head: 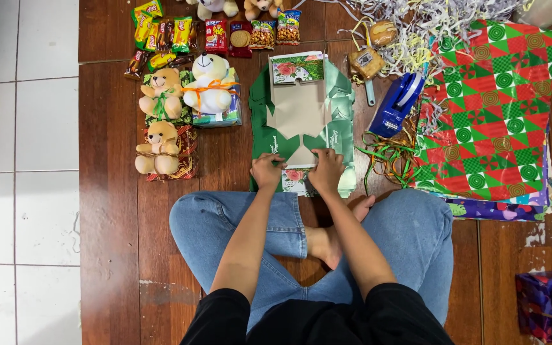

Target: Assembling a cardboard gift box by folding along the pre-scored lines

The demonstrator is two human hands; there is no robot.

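Hands pressed on near edge of flattened box

Cardboard box (301, 121), unfolded flat with green printed flaps, lies on the wooden floor (107, 191) directly ahead of the crossed legs. Its long axis runs straight away from the person; the flowered end panel points to the far side. Left hand (268, 170) and right hand (326, 170) sit side by side, a little apart, fingers curled and pressing on the nearest flap; neither is nearer. Blue tape dispenser (396, 105) lies just right of the box; teddy bears (183, 96) lie to its left.

Home floor, dark wood boards (110, 211), white tiles (23, 128), gift-wrap sheets (487, 102), teddy bears (161, 92)
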